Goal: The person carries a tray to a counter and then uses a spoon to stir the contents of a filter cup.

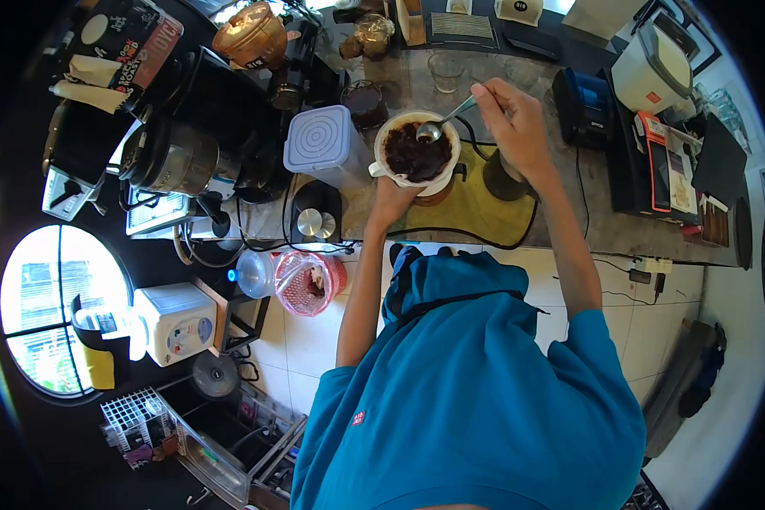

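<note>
A white coffee dripper (381,146) with dark coffee grounds (412,157) inside is in front of me at the counter's near side. Its small handle points left. My left hand (393,202) is closed on its lower near side, with the fingertips hidden beneath. From the right, my right hand (512,119) pinches the handle of a metal spoon (431,131). The spoon's bowl is over the grounds at the dripper's far side. A yellow-green cloth (459,223) lies below, with a dark metal pitcher (503,180) on it, near my right forearm.
Left of the dripper stand a lidded plastic container (323,144) and a dark-filled glass (364,104). Drinking glasses (445,71) are farther back. A black printer (583,106) stands to the right, and coffee equipment (174,157) to the left. A red bin (313,283) is on the floor.
</note>
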Action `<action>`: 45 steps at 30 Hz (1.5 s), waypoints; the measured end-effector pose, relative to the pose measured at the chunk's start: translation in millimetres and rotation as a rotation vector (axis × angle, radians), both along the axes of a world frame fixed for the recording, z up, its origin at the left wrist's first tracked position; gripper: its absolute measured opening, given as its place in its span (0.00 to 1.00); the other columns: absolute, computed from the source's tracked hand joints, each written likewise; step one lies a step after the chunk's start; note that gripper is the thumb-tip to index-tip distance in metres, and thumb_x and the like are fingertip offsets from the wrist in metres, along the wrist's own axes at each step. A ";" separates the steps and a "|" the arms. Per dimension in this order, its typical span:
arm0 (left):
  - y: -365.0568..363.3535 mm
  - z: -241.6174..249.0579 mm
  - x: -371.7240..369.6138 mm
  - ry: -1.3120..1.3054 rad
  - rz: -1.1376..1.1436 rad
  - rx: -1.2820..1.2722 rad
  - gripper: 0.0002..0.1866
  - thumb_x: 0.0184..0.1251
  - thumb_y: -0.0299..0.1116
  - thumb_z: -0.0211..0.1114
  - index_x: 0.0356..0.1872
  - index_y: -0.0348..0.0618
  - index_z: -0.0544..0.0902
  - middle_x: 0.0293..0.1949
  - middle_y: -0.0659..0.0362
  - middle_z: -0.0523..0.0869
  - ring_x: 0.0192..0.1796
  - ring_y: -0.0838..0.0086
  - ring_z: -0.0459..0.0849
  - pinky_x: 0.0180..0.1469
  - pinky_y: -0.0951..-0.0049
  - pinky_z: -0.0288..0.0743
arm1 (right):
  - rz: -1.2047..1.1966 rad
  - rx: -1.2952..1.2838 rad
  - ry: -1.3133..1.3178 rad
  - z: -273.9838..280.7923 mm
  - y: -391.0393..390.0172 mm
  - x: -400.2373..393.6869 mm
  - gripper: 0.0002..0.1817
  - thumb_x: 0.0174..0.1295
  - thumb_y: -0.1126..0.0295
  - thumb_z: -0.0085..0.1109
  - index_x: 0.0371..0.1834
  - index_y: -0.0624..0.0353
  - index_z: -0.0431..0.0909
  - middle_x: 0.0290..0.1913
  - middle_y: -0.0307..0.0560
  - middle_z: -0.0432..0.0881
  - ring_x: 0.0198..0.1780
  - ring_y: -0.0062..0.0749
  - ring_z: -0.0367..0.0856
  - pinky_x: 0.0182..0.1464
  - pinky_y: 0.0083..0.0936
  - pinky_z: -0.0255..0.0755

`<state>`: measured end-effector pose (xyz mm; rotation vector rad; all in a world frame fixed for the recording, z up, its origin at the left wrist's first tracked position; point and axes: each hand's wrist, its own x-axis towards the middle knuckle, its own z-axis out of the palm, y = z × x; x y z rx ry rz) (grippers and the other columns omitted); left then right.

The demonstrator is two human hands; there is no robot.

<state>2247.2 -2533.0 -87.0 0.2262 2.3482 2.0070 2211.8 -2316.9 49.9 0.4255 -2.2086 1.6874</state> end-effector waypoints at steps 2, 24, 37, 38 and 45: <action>0.9 0.3 -0.4 0.008 0.006 0.015 0.35 0.49 0.28 0.77 0.60 0.32 0.71 0.56 0.52 0.80 0.57 0.67 0.79 0.62 0.69 0.72 | -0.061 0.201 0.057 5.6 -2.9 5.1 0.16 0.69 0.63 0.55 0.32 0.67 0.75 0.16 0.46 0.67 0.20 0.24 0.61 0.24 0.27 0.56; -0.6 -8.2 -2.9 0.052 -0.006 0.009 0.30 0.50 0.27 0.76 0.56 0.34 0.76 0.53 0.53 0.82 0.53 0.68 0.81 0.58 0.69 0.74 | 0.076 -0.275 -0.327 -34.8 5.2 -16.6 0.17 0.70 0.63 0.55 0.25 0.62 0.76 0.17 0.31 0.67 0.21 0.12 0.60 0.25 0.18 0.54; 2.1 -12.1 -4.0 0.114 0.033 0.029 0.29 0.51 0.27 0.76 0.55 0.33 0.76 0.52 0.52 0.83 0.52 0.69 0.82 0.55 0.70 0.75 | 0.082 0.330 0.032 -15.9 -2.8 -3.2 0.15 0.67 0.63 0.58 0.32 0.67 0.77 0.18 0.52 0.69 0.20 0.30 0.60 0.27 0.29 0.61; 1.7 -10.5 -3.4 0.113 0.034 0.030 0.29 0.51 0.27 0.76 0.55 0.33 0.76 0.52 0.52 0.83 0.52 0.69 0.82 0.55 0.70 0.75 | 0.072 0.356 0.012 -20.1 -2.9 -5.1 0.15 0.67 0.64 0.58 0.31 0.67 0.77 0.18 0.52 0.69 0.20 0.30 0.60 0.27 0.29 0.61; 2.8 -8.7 -2.1 0.126 0.036 0.043 0.25 0.51 0.27 0.75 0.52 0.33 0.78 0.49 0.53 0.85 0.50 0.69 0.83 0.54 0.70 0.76 | 0.077 0.088 -0.265 -49.0 2.4 -17.2 0.16 0.67 0.64 0.56 0.28 0.69 0.75 0.17 0.44 0.67 0.21 0.22 0.60 0.26 0.26 0.58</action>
